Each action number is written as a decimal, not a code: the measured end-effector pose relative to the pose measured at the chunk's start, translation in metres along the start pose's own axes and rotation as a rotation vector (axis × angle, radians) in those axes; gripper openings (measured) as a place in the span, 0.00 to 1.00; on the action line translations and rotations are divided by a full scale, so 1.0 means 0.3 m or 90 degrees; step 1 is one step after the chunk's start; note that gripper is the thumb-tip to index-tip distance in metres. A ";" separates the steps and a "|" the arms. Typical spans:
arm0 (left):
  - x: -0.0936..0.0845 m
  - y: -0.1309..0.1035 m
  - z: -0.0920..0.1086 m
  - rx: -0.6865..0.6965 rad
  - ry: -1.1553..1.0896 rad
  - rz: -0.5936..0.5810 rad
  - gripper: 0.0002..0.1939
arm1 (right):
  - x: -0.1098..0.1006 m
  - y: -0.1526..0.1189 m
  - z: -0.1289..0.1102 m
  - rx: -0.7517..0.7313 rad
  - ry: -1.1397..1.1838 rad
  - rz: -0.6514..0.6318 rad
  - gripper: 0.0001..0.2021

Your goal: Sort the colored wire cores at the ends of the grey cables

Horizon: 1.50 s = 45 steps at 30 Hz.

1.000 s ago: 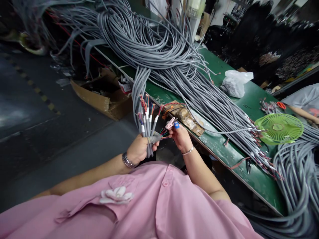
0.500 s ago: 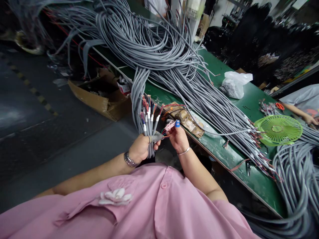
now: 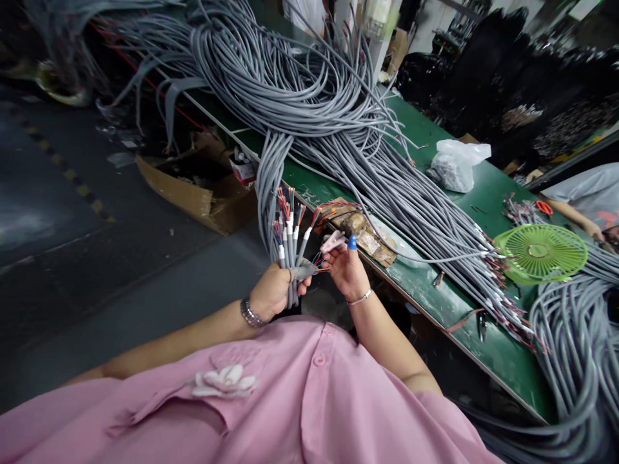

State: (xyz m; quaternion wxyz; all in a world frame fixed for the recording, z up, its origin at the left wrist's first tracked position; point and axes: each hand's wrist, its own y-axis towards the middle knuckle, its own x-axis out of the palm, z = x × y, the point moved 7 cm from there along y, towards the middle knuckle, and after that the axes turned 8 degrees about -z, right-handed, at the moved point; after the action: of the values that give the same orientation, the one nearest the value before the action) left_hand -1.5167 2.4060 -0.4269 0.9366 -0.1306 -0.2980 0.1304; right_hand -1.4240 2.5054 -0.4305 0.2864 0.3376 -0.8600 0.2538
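Observation:
My left hand (image 3: 271,291) is closed around a bundle of grey cables (image 3: 291,248) in front of my shirt. Their upper ends show white sleeves and fanned-out coloured wires (image 3: 286,205). The thumb wears a grey covering (image 3: 304,269), and one cable's thin coloured wires (image 3: 318,260) stick out beside it toward the right. My right hand (image 3: 349,274), a blue cover (image 3: 352,242) on its thumb, holds a small pink clip-like tool (image 3: 333,241). Its fingertips are at those thin wires; whether they pinch them I cannot tell.
A large heap of grey cables (image 3: 271,84) lies along the green table (image 3: 464,303). On it are a green fan (image 3: 539,251), a plastic bag (image 3: 457,166) and a taped brown bundle (image 3: 370,238). A cardboard box (image 3: 193,200) stands at left. Another person's arm (image 3: 575,216) is at right.
My right hand has shifted slightly right, and the pink tool has turned a little in it. My left hand keeps its hold on the cables. The view has shifted slightly.

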 end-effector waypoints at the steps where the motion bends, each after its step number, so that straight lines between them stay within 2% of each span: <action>1: -0.006 -0.007 -0.005 0.000 0.008 0.001 0.07 | -0.004 -0.012 0.003 0.018 -0.017 -0.007 0.26; 6: -0.029 -0.034 -0.024 0.010 0.036 0.014 0.08 | -0.003 -0.086 0.023 0.094 -0.183 -0.067 0.22; 11: -0.030 -0.039 -0.034 0.027 0.071 0.024 0.09 | 0.038 -0.123 0.016 0.029 -0.316 -0.060 0.15; 15: -0.023 -0.040 -0.050 0.009 0.078 0.003 0.10 | 0.063 -0.118 0.015 -0.014 -0.320 -0.039 0.12; 21: -0.002 -0.052 -0.052 -0.039 0.129 -0.056 0.13 | 0.065 -0.112 0.025 0.026 -0.347 -0.059 0.13; 29: -0.007 -0.040 -0.059 -0.016 0.090 -0.022 0.12 | 0.076 -0.122 0.007 -0.026 -0.346 -0.043 0.13; 35: -0.013 -0.041 -0.056 -0.005 0.070 -0.002 0.12 | 0.073 -0.129 -0.018 -0.042 -0.380 0.010 0.13; 45: -0.012 -0.033 -0.062 -0.010 0.089 -0.019 0.12 | 0.095 -0.100 -0.006 -0.004 -0.337 -0.056 0.14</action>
State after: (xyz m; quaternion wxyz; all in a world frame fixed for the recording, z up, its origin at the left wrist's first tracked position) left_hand -1.5069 2.3926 -0.4402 0.9559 -0.1425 -0.2346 0.1044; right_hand -1.4190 2.4750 -0.4031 0.0635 0.4284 -0.8902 0.1411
